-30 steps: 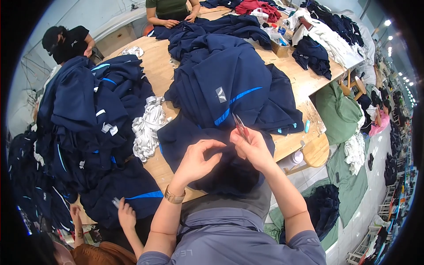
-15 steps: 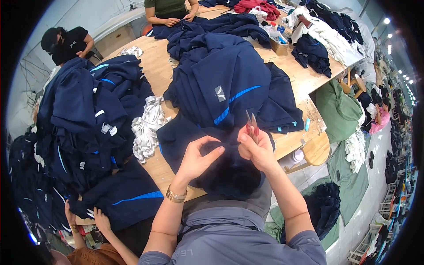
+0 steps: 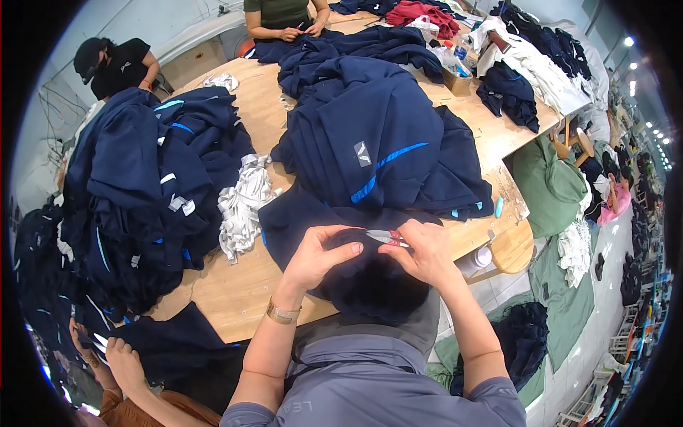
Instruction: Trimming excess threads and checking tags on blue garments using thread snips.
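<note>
My left hand [image 3: 318,254] pinches an edge of a navy garment [image 3: 366,274] between thumb and fingers. The garment hangs over the table's front edge, in front of my body. My right hand [image 3: 425,249] is closed around small thread snips [image 3: 388,238] with red grips. Their metal blades point left and lie at the edge of the cloth, close to my left thumb. Whether the blades touch the fabric I cannot tell. Just beyond my hands a heap of navy garments [image 3: 370,121] with a bright blue stripe lies on the table.
More navy garments [image 3: 135,156] are piled at the left, beside a bunch of white fabric strips [image 3: 245,206]. A co-worker's hands [image 3: 117,359] handle navy cloth at lower left. Two people work at the far side. A wooden stool [image 3: 514,245] stands at the table's right corner.
My right hand has tipped the snips from pointing up to pointing left, bringing the blades to the cloth by my left hand. The co-worker at lower left has pulled the navy cloth nearer.
</note>
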`<state>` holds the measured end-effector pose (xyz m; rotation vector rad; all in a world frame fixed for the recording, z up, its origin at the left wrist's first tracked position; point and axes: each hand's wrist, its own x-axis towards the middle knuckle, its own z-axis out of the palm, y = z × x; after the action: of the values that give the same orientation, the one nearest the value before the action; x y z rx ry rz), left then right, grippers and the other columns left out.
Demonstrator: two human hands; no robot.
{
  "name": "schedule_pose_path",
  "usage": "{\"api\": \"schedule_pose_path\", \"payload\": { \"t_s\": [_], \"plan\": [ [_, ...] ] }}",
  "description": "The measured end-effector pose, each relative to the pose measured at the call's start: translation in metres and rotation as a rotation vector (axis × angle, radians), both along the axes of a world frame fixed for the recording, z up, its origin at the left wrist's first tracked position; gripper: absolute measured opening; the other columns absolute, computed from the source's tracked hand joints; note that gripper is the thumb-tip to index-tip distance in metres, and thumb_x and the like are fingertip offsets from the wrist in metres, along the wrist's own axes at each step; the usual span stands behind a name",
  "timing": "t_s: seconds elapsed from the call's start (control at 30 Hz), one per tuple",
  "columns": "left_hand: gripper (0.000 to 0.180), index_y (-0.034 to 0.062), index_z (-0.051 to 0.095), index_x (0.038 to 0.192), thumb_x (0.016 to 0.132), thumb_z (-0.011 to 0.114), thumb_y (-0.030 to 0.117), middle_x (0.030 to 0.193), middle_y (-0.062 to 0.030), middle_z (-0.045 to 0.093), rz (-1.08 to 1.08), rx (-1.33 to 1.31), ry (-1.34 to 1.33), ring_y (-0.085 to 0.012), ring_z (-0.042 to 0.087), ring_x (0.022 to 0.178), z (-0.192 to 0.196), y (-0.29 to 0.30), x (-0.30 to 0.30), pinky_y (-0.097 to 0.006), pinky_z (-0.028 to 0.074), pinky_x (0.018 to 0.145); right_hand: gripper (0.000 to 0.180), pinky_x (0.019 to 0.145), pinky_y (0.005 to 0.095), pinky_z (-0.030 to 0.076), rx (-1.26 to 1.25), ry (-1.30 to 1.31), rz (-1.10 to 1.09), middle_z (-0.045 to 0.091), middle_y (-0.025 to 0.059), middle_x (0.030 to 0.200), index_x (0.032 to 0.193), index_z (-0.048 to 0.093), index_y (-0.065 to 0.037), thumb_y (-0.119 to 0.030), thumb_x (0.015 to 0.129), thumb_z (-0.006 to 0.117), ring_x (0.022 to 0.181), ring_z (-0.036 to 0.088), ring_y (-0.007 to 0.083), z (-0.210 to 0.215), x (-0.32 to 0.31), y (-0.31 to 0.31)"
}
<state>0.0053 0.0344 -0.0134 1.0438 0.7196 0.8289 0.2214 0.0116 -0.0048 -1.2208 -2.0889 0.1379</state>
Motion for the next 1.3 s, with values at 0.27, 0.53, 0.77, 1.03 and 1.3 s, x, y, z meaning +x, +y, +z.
{"api": "schedule_pose_path", "payload": {
  "t_s": [0.27, 0.53, 0.77, 1.03, 1.3],
  "plan": [
    [0.022, -0.0037, 0.064, 0.101, 0.081, 0.067, 0.006, 0.088, -0.0036, 0.065, -0.011, -0.028, -0.019, -0.0066, 0.057, 0.078, 0.001, 0.001, 0.001, -0.020, 0.046, 0.071, 0.034, 0.050, 0.0315, 0.035, 0.088, -0.131, 0.005, 0.049, 0.0029, 0.061, 0.069, 0.054, -0.009, -0.039, 0.070, 0.072, 0.050, 0.048, 0.0214, 0.002, 0.001, 0.000],
    [0.024, -0.0031, 0.064, 0.102, 0.081, 0.067, 0.007, 0.091, -0.0043, 0.066, -0.048, 0.017, 0.003, -0.0075, 0.058, 0.081, 0.002, 0.000, 0.005, -0.021, 0.046, 0.075, 0.034, 0.050, 0.0316, 0.036, 0.082, -0.132, 0.003, 0.049, 0.0029, 0.061, 0.071, 0.055, -0.009, -0.039, 0.070, 0.071, 0.051, 0.049, 0.0215, 0.002, -0.003, 0.000],
    [0.026, -0.0038, 0.064, 0.103, 0.080, 0.068, 0.008, 0.093, -0.0063, 0.067, -0.048, 0.081, 0.072, -0.0088, 0.058, 0.085, 0.005, -0.001, 0.005, -0.023, 0.046, 0.080, 0.034, 0.050, 0.0326, 0.038, 0.070, -0.133, -0.008, 0.050, 0.0038, 0.062, 0.070, 0.055, -0.009, -0.039, 0.070, 0.072, 0.051, 0.050, 0.0225, 0.004, -0.005, -0.001],
    [0.027, -0.0040, 0.063, 0.104, 0.079, 0.068, 0.006, 0.092, -0.0061, 0.066, -0.059, 0.043, 0.077, -0.0083, 0.058, 0.083, 0.004, 0.000, 0.004, -0.022, 0.047, 0.077, 0.033, 0.045, 0.0282, 0.035, -0.077, 0.236, 0.018, 0.050, 0.0045, 0.056, 0.068, 0.051, -0.006, -0.031, 0.076, 0.071, 0.047, 0.049, 0.0222, 0.000, -0.005, 0.000],
    [0.027, -0.0041, 0.063, 0.105, 0.080, 0.067, 0.005, 0.093, -0.0053, 0.065, -0.049, -0.030, 0.010, -0.0077, 0.058, 0.083, 0.000, -0.001, 0.003, -0.022, 0.047, 0.076, 0.023, 0.047, 0.0152, 0.024, -0.426, 0.700, -0.066, 0.037, -0.0105, 0.061, 0.093, 0.062, -0.003, -0.008, 0.075, 0.075, 0.053, 0.030, -0.0010, 0.004, -0.016, -0.003]
  ]
}}
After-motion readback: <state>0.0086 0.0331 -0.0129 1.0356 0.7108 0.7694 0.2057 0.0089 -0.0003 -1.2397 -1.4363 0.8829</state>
